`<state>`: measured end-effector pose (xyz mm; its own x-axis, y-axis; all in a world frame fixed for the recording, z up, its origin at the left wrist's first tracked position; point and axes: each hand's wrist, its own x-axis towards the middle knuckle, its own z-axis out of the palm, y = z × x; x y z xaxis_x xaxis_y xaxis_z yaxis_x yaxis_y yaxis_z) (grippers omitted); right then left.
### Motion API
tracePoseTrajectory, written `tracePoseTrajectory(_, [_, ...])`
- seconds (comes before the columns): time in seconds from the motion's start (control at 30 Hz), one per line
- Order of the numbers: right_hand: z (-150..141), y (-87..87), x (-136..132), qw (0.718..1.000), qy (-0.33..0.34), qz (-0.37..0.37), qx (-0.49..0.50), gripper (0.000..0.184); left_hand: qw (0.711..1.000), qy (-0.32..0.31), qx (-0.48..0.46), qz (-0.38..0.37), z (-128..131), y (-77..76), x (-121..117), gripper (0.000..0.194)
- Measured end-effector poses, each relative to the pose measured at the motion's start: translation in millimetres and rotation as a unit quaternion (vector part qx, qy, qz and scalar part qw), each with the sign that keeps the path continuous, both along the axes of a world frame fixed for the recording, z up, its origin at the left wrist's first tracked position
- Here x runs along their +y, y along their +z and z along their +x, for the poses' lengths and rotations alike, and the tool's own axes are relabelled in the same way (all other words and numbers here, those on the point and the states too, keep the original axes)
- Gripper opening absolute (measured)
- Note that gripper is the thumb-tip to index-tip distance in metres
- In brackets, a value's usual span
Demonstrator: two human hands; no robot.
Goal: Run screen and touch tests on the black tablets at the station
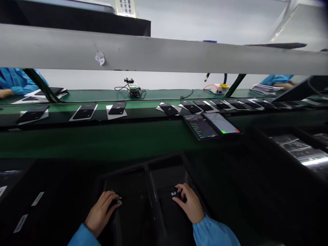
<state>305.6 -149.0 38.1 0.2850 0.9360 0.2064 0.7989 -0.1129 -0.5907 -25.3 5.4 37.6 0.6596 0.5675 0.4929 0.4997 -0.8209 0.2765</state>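
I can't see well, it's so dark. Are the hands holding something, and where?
Both rest on a black two-slot tray. The left hand and right hand each pinch something small and dark; what and where cannot be told.

Two-compartment tray (151, 171): lies on the table (77, 140), nearest the viewer, its divider running front to back.
Left hand (101, 213): on the tray's left compartment, at its near edge.
Right hand (188, 201): in the tray's right compartment, fingertips on a small item too dim to identify.
Two lit phones (211, 125): behind and right of the tray, side by side on the table.
Conveyor belt (143, 111): behind the tray, crossing left to right, carrying a row of phones on sheets (84, 112).
Cabled device (133, 90): behind the belt, beyond the tray.
Shelf beam (164, 54): overhead, above the belt.
Stacked trays (297, 147): right of the tray.
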Motion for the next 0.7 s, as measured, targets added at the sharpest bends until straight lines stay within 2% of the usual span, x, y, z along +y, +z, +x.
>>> tracePoseTrajectory(0.03, [-1.8,0.9,1.8,1.000,0.003,-0.001,0.000,0.022,1.000,-0.004,0.009,0.004,0.1,-0.1,0.1,0.025])
tracePoseTrajectory(0.13, [-7.4,3.5,7.2,1.000,0.014,-0.001,0.004,0.006,0.999,-0.020,0.025,0.024,3.0,3.2,1.1,0.023])
tracePoseTrajectory(0.3, [-4.4,3.9,9.5,0.999,-0.005,0.019,0.032,0.017,0.998,-0.033,0.023,0.042,12.5,9.5,1.5,0.024])
tracePoseTrajectory(0.57, [1.6,0.5,4.5,0.997,-0.023,0.053,0.054,0.022,0.998,0.004,0.031,0.062,9.8,-2.5,2.4,0.027])
tracePoseTrajectory(0.7, [-3.6,-4.5,5.1,0.998,-0.026,0.052,0.017,0.010,0.998,0.032,0.003,0.056,-1.8,-6.7,1.1,0.022])
